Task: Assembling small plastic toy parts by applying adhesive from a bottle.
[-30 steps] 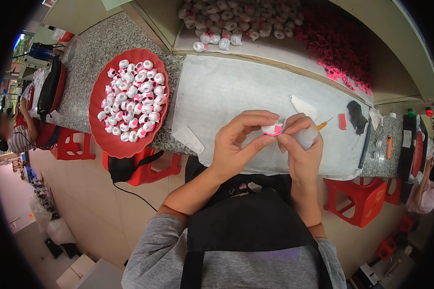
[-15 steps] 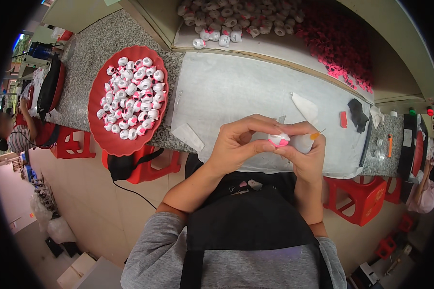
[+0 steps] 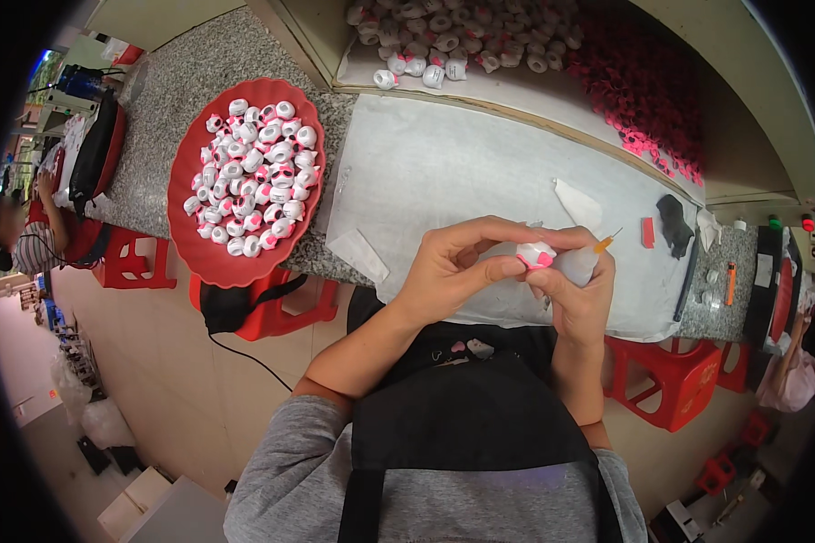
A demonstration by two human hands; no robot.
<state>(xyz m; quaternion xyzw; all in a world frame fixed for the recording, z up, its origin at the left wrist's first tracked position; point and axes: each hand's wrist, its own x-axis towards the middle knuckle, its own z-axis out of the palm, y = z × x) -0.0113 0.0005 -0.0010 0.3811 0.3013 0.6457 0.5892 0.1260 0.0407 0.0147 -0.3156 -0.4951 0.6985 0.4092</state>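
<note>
A small white figurine piece with a bright pink part (image 3: pixel 536 257) is pinched between my hands over the near edge of the white work sheet. My left hand (image 3: pixel 439 276) closes on it from the left with thumb and fingers. Curled around a translucent squeeze bottle (image 3: pixel 578 266), my right hand (image 3: pixel 588 303) also touches the piece with its fingertips. The bottle's thin needle tip with an orange base points up and right, away from the piece. Parts of the piece are hidden behind my fingers.
On the left, a red scalloped plate (image 3: pixel 183 163) holds many white and pink pieces. White pieces (image 3: pixel 444 41) and pink parts (image 3: pixel 638 118) are heaped on the shelf behind. A dark cloth (image 3: pixel 672 224) and an orange pen-like tool (image 3: pixel 730 283) lie at right. Red stools (image 3: pixel 670 385) stand below.
The piece has been turned and raised slightly in my fingers, so more of its pink part shows. The bottle's needle has shifted a little up and right. My head view has shifted slightly.
</note>
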